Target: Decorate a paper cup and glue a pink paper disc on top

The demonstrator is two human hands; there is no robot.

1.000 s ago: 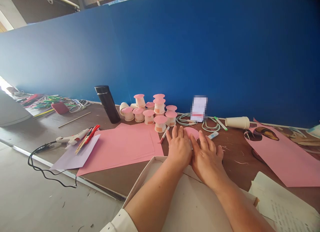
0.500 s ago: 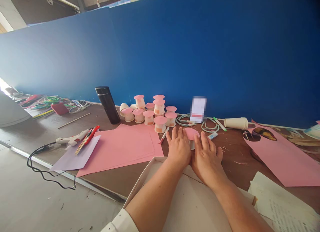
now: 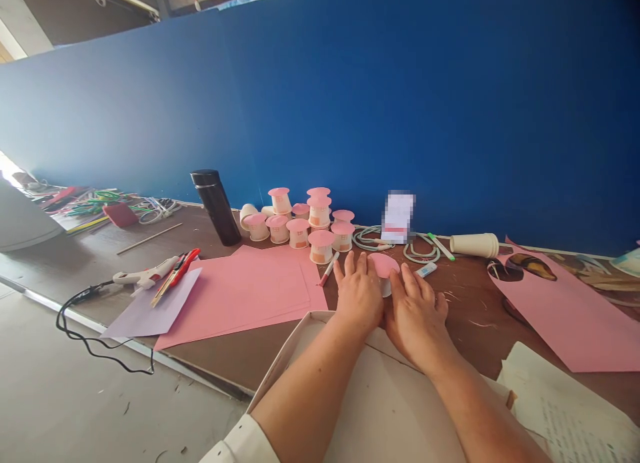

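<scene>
A small white paper cup (image 3: 386,288) topped with a round pink paper disc (image 3: 384,266) stands on the table between my hands. My left hand (image 3: 359,291) holds it from the left, and my right hand (image 3: 416,310) from the right, fingers stretched forward at the disc's edge. The near side of the cup and my thumbs are mostly hidden. Several similar cups with pink tops (image 3: 321,246) are grouped behind to the left, a few stacked. A red-and-white marker (image 3: 329,268) lies just left of my left hand.
Pink paper sheets (image 3: 250,290), a utility knife (image 3: 175,276), a glue gun (image 3: 145,276) and a black bottle (image 3: 216,208) are on the left. Under my forearms is a white box lid (image 3: 380,403). Rightward lie stacked cups (image 3: 474,245) and cut pink paper (image 3: 565,310). A blue partition (image 3: 400,103) stands behind.
My hands keep nearly the same place around the cup. The whole view has shifted very slightly; nothing else has visibly moved.
</scene>
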